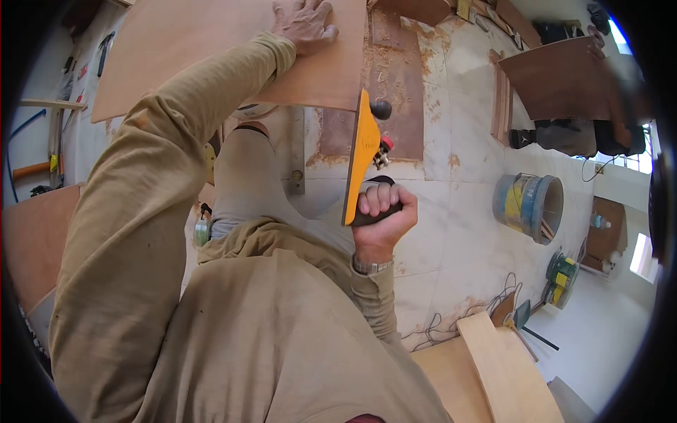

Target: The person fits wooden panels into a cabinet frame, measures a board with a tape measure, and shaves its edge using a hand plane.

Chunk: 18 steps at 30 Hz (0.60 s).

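A broad reddish-brown wooden panel [204, 60] fills the upper left, in front of my body. My left hand [303, 27] lies on its face near the top, fingers spread and holding nothing. Low in front of my right side is a hand plane [364, 148] with a yellow body, a dark round front knob and a red adjuster. My right hand [386, 220] is wrapped round its dark rear handle. The plane stands on its side along the line of the panel's right edge, its front end overlapping the panel's lower right corner in this view.
Wood shavings lie on a brown board [405, 134] on the tiled floor. At right stands a grey bucket [517, 203]; beyond, a person [564, 134] is beside a curved panel [557, 79]. Cables [486, 304] and pale boards [504, 363] are at lower right.
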Each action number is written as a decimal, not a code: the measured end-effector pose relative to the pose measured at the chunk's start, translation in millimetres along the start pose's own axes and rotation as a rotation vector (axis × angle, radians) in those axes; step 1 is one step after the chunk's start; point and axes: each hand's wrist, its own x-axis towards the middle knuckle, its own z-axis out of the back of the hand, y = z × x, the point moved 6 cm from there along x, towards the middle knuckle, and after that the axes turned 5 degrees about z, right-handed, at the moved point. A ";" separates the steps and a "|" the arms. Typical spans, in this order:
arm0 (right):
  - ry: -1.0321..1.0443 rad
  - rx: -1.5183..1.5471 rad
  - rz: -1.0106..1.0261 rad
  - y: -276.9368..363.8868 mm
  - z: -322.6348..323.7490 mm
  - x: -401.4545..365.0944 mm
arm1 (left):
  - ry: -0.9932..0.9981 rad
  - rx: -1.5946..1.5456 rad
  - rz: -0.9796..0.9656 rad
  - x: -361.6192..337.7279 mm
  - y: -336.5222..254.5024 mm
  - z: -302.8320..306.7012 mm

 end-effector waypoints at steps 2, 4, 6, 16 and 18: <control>-0.006 0.018 -0.007 0.4 1.2 2.7 | -0.003 -0.018 0.008 -1.8 1.4 3.0; -0.097 0.014 -0.006 -5.7 -5.4 37.1 | 0.062 -0.062 0.023 -13.0 -6.9 19.8; -0.025 0.073 -0.022 -13.9 -15.4 80.5 | 0.102 -0.042 0.016 -9.8 -6.3 10.9; -0.054 0.219 -0.076 -52.8 11.4 35.0 | -0.005 0.026 -0.053 -24.4 12.5 0.9; -0.056 0.214 -0.088 -44.6 16.2 -5.4 | -0.008 0.033 -0.058 -19.5 10.6 5.1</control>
